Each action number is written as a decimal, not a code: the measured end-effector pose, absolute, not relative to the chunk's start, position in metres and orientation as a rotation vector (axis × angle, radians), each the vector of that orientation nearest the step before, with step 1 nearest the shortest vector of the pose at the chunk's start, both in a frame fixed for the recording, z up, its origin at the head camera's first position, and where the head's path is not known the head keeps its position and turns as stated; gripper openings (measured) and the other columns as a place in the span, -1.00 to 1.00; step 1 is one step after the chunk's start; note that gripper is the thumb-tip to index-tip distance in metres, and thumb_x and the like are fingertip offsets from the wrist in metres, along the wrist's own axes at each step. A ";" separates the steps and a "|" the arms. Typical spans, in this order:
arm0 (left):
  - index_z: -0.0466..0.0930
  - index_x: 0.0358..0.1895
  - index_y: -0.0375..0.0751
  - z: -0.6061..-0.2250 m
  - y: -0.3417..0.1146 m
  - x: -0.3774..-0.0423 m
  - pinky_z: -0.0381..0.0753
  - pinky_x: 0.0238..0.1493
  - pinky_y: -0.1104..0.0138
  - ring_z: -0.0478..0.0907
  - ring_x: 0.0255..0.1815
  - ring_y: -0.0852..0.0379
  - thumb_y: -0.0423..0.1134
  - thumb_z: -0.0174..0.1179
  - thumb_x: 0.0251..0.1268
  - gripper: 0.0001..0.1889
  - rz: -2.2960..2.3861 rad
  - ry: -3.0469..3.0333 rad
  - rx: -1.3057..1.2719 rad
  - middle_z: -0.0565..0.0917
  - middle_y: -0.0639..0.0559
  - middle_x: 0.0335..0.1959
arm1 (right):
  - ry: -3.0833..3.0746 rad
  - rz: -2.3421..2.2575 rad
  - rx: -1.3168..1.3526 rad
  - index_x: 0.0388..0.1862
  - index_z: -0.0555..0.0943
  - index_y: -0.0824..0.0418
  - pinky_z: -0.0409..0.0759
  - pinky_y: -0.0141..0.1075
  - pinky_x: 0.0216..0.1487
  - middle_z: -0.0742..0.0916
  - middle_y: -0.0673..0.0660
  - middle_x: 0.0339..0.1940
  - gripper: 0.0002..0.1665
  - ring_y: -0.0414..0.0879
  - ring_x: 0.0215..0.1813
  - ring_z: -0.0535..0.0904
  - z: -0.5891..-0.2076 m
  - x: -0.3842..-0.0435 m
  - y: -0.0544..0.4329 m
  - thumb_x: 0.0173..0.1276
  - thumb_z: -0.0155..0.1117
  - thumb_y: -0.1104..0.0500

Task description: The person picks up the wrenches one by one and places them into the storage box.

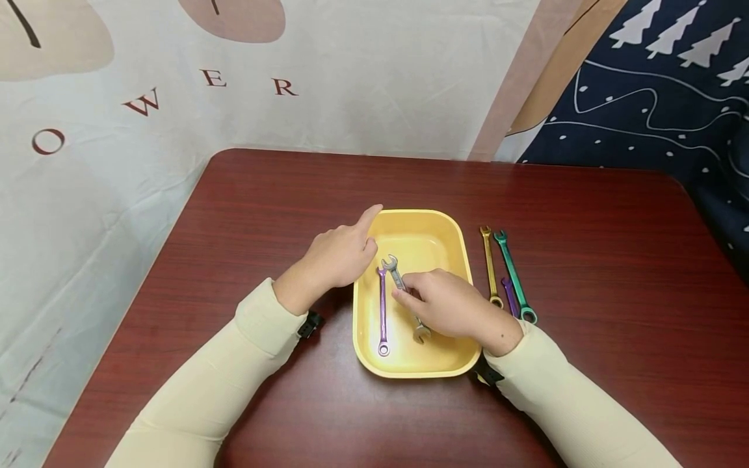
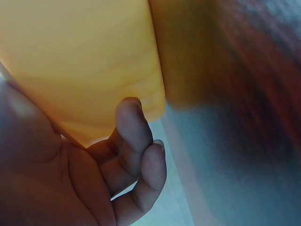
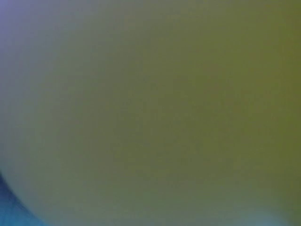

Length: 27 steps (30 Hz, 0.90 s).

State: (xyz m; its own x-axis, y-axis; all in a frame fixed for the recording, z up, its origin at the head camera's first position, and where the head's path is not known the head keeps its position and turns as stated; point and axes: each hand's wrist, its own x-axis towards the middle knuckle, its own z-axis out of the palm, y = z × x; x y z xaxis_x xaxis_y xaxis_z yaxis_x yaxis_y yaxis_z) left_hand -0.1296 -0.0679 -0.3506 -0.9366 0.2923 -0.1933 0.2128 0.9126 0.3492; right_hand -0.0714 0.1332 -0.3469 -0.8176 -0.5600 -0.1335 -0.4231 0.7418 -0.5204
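Note:
A yellow tray (image 1: 424,231) rests on the table. My left hand (image 1: 341,255) grips its left side, with the thumb at the rim and the index finger stretched toward the far left corner. In the left wrist view, curled fingers (image 2: 134,122) lie against the tray's outer wall (image 2: 84,61). Inside the tray, my right hand (image 1: 446,302) holds a silver wrench (image 1: 398,278) by its middle, partly covering it. Left of that lies a long purple combination wrench (image 1: 383,315), its ring end toward me. The right wrist view is a yellowish blur.
Just right of the tray, a gold wrench (image 1: 489,263), a green wrench (image 1: 513,274) and a smaller purple wrench (image 1: 509,296) lie on the dark red wooden table (image 1: 281,201). The right forearm passes close to their near ends. A printed cloth (image 1: 380,97) hangs behind the table.

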 end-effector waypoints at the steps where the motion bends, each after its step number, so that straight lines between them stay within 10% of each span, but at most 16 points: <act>1: -0.18 0.63 0.20 -0.351 -0.068 -0.130 0.41 -0.54 0.17 0.49 -0.61 -0.04 -0.07 -0.26 0.54 -0.36 0.479 2.834 0.381 0.51 -0.03 -0.63 | 2.661 -0.688 -0.773 -0.59 0.45 0.01 0.32 -0.34 -0.54 0.47 -0.10 -0.71 -0.57 -0.23 -0.63 0.37 -0.347 -0.071 0.133 0.55 0.11 -0.04; 27: -0.18 0.63 0.19 -0.349 -0.068 -0.129 0.40 -0.54 0.17 0.48 -0.62 -0.06 -0.07 -0.28 0.54 -0.36 0.464 2.834 0.384 0.49 -0.03 -0.67 | 2.687 -0.519 -0.805 -0.67 0.41 -0.02 0.22 -0.33 -0.62 0.42 -0.12 -0.74 -0.55 -0.23 -0.66 0.34 -0.348 -0.070 0.133 0.46 0.18 -0.01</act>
